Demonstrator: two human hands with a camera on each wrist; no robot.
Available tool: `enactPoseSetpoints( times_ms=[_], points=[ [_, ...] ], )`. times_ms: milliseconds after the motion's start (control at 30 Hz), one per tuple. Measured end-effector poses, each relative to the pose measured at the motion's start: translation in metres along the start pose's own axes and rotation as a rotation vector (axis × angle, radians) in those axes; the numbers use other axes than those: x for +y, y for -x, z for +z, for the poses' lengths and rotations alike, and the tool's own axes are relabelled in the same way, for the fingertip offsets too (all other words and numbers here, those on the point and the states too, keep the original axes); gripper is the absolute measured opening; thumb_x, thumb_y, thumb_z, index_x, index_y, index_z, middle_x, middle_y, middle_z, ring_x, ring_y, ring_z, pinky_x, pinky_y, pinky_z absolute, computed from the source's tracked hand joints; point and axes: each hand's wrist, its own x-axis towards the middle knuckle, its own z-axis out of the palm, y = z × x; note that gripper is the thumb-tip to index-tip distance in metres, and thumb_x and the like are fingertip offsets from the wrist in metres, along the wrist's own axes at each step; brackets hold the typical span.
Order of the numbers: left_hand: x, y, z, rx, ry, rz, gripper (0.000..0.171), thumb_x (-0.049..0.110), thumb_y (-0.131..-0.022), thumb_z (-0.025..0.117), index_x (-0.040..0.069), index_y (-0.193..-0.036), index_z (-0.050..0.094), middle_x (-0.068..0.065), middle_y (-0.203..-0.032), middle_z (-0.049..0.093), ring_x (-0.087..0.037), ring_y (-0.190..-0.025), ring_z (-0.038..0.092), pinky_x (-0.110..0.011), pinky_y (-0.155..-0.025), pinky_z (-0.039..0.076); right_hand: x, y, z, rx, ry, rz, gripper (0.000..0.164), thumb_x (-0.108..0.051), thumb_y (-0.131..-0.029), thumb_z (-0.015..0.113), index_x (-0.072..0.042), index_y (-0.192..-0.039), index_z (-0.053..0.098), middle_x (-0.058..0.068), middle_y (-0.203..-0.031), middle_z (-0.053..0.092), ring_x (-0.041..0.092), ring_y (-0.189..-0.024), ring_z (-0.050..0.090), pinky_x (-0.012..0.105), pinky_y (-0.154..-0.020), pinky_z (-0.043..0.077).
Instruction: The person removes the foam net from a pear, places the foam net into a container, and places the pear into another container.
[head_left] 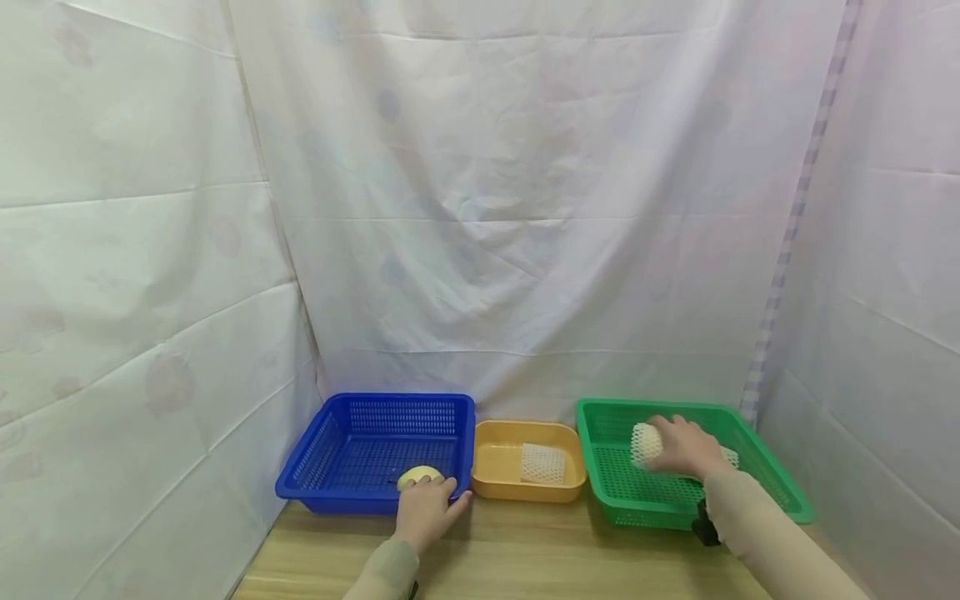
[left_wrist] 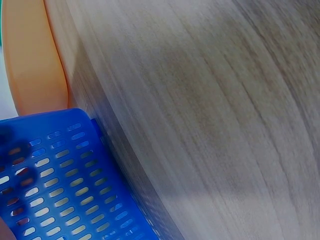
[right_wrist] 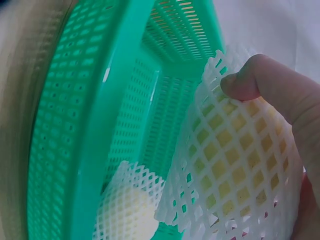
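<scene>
My left hand (head_left: 426, 507) reaches over the near rim of the blue basket (head_left: 375, 505), its fingers on a pale yellow pear (head_left: 417, 475) just inside. The thumb stands out to the side, apart from the pear, whose lower part is hidden. My right hand (head_left: 686, 448) grips a second pear (right_wrist: 235, 165), speckled yellow and sleeved in white foam netting (right_wrist: 187, 180), over the green basket (right_wrist: 95, 150). The thumb presses near the sleeve's open end. Another netted pear (right_wrist: 127, 215) lies in the green basket below it.
Between the baskets stands a small orange tray (head_left: 525, 493) with a flat foam net (head_left: 543, 463) inside. All three containers sit on a wooden table (head_left: 555, 550). White cloth (head_left: 525, 208) hangs behind and along both sides.
</scene>
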Motion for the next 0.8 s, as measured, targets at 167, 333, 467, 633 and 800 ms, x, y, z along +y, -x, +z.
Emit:
enactPoseSetpoints(
  times_ms=[167,333,467,633,800],
  points=[
    [-0.001,0.001,0.001,0.005,-0.002,0.008,0.054,0.067,-0.094,0.037,0.023,-0.077,0.062,0.006,-0.077,0.063,-0.016,-0.066,0.053,-0.041,-0.062,0.046,-0.005,-0.004,-0.003,0.014,-0.004,-0.004,0.076,-0.04,-0.069,0.08,-0.009,-0.133,0.053,0.019,-0.111,0.055,0.036,-0.088,0.054,0.046,-0.053,0.043],
    [-0.002,0.002,0.001,-0.002,-0.009,0.01,0.053,0.067,-0.094,0.036,0.024,-0.075,0.06,0.006,-0.075,0.061,-0.016,-0.065,0.052,-0.04,-0.061,0.046,-0.013,-0.005,-0.009,0.014,-0.013,-0.004,0.076,-0.039,-0.07,0.079,-0.01,-0.134,0.052,0.018,-0.112,0.055,0.035,-0.089,0.054,0.046,-0.053,0.043],
    [-0.002,0.002,0.0,-0.009,-0.008,0.009,0.055,0.068,-0.094,0.034,0.024,-0.077,0.061,0.006,-0.076,0.062,-0.016,-0.067,0.053,-0.041,-0.063,0.046,-0.02,-0.005,-0.013,0.01,-0.024,-0.007,0.076,-0.038,-0.07,0.08,-0.01,-0.135,0.051,0.018,-0.113,0.055,0.034,-0.09,0.054,0.045,-0.054,0.044],
    [-0.001,0.001,-0.001,-0.018,-0.01,0.009,0.056,0.068,-0.094,0.034,0.023,-0.08,0.064,0.005,-0.079,0.064,-0.017,-0.069,0.055,-0.043,-0.065,0.048,-0.029,-0.005,-0.015,0.003,-0.028,-0.012,0.077,-0.039,-0.071,0.08,-0.009,-0.136,0.051,0.021,-0.118,0.054,0.038,-0.094,0.054,0.047,-0.057,0.045],
    [0.0,0.0,-0.002,-0.008,-0.013,0.009,0.051,0.066,-0.094,0.039,0.023,-0.078,0.061,0.006,-0.077,0.063,-0.017,-0.068,0.054,-0.042,-0.064,0.047,-0.035,-0.006,-0.016,0.009,-0.027,-0.029,0.075,-0.039,-0.073,0.078,-0.008,-0.136,0.051,0.025,-0.124,0.052,0.044,-0.102,0.054,0.05,-0.06,0.046]
  ],
)
